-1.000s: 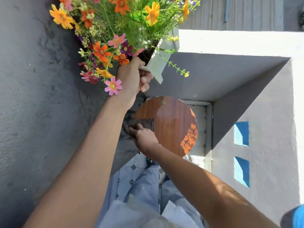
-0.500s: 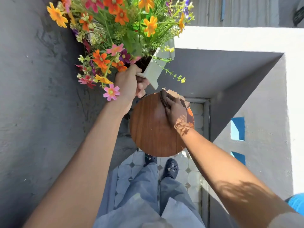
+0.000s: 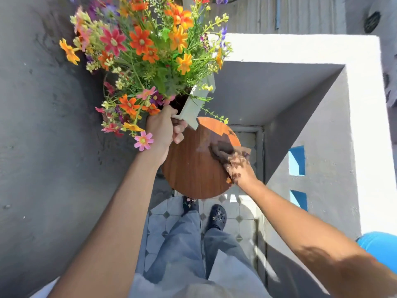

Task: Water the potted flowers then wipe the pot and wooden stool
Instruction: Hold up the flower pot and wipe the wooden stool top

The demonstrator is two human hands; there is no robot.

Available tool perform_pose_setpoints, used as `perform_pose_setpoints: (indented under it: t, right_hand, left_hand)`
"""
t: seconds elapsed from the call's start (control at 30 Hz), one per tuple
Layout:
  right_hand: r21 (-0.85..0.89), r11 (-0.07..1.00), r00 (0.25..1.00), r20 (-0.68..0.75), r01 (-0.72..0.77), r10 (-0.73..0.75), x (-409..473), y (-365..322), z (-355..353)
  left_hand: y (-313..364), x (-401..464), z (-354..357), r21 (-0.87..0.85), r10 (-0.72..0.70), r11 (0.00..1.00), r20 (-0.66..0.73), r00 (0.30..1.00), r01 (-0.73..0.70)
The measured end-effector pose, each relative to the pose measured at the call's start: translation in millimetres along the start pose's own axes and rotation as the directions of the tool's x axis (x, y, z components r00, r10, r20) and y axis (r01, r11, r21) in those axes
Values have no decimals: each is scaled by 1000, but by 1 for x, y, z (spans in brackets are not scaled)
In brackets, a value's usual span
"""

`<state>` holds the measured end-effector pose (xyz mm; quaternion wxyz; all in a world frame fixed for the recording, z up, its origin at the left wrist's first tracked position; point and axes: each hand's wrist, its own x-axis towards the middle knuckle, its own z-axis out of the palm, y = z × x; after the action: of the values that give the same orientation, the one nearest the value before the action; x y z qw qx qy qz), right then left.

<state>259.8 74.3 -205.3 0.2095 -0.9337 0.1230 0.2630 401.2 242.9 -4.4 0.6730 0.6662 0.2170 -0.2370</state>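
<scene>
Head view looks straight down on the round wooden stool (image 3: 193, 166), which stands on a tiled floor (image 3: 159, 222). The left hand (image 3: 164, 131) is closed on the rim of the white pot (image 3: 193, 108) and holds it lifted, just above the far-left edge of the stool, not resting on it. The pot is tilted, w/ the flowers (image 3: 146, 54) spreading up and to the left of the stool; they are orange, pink, yellow and purple. The right hand (image 3: 238, 168) lies palm down on the right part of the stool top, fingers pressing a dark brown cloth (image 3: 221, 150) flat on the wood; the cloth is blurred. Sun and flower shadow fall on this hand. Below the stool, near its close edge, are the person's two dark shoes (image 3: 217, 218) and grey trousers. A grey wall (image 3: 43, 147) is at the left of the stool, a white ledge (image 3: 365, 125) at the right.
</scene>
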Motion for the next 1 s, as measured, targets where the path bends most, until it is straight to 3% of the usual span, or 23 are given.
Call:
perform_pose_setpoints:
  t: [0.07, 0.13, 0.2, 0.3, 0.43, 0.53, 0.63, 0.77, 0.9, 1.0]
  right_hand:
    - [186, 976, 993, -5, -112, 115, 5, 4, -18]
    - [206, 969, 988, 94, -138, 121, -1, 3, -6]
    - [199, 965, 983, 104, -173, 155, -11, -8, 9]
    - [205, 978, 999, -6, -32, 34, -39, -29, 29]
    - [267, 959, 992, 57, 93, -112, -89, -35, 46]
    - [400, 914, 995, -37, -72, 95, -89, -4, 46]
    - [524, 825, 944, -112, -209, 310, -85, 20, 29]
    - [658, 728, 904, -172, -191, 392, -89, 29, 12]
    - [787, 586, 870, -139, -193, 474, -112, 26, 6]
    - [823, 541, 870, -128, -176, 477, -134, 20, 7]
  left_hand:
    - [-10, -5, 0, -9, -17, 1000, -6, 1000, 17]
    - [-22, -11, 1, -10, -35, 999, -15, 999, 35]
    - [-35, -18, 2, -4, -49, 999, -27, 998, 49]
    - [-56, -30, 5, -20, -70, 997, -39, 997, 69]
    - [-85, -48, 9, -62, -91, 994, -54, 994, 87]
    - [-106, -58, 11, -100, -85, 992, -76, 993, 77]
    - [-125, -66, 15, -124, -109, 988, -114, 987, 95]
    - [-145, -76, 28, -147, -139, 982, -165, 976, 115]
    - [-162, -81, 41, -102, -134, 988, -179, 975, 117]
    - [-176, -80, 52, -87, -143, 988, -219, 965, 127]
